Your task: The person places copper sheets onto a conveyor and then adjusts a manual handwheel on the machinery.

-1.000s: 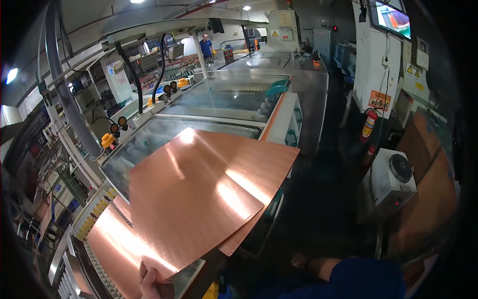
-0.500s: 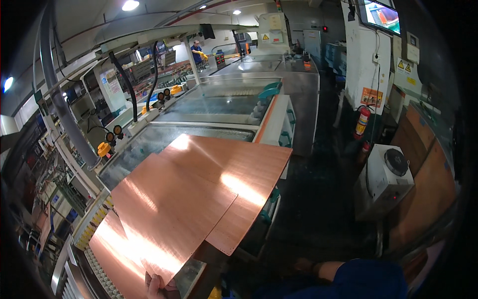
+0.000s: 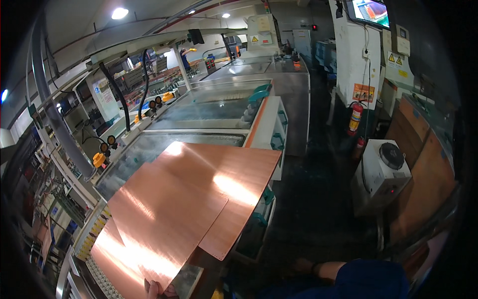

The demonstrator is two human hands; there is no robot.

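Three shiny copper sheets overlap over the near end of the machine. The upper sheet [image 3: 169, 209] lies across the far sheet [image 3: 239, 174] and the near sheet [image 3: 109, 249]. At the bottom of the picture, my left hand [image 3: 157, 290] pinches the near corner of the upper sheet, thumb on top. My right hand [image 3: 302, 264] is low in the shadow to the right, apart from the sheets, with a dark band at its wrist. Its fingers are too dark to make out.
Glass-covered wet tanks [image 3: 214, 107] stretch away behind the sheets. Rollers [image 3: 102, 279] show at the near left. A white box unit [image 3: 381, 172] and a fire extinguisher [image 3: 355, 119] stand right of the dark aisle. Far back, a person [image 3: 185, 59] stands by the line.
The view has shifted slightly, so the machine and sheets sit a little further left and lower. My left hand keeps its hold on the sheet. The distant person's arm is higher.
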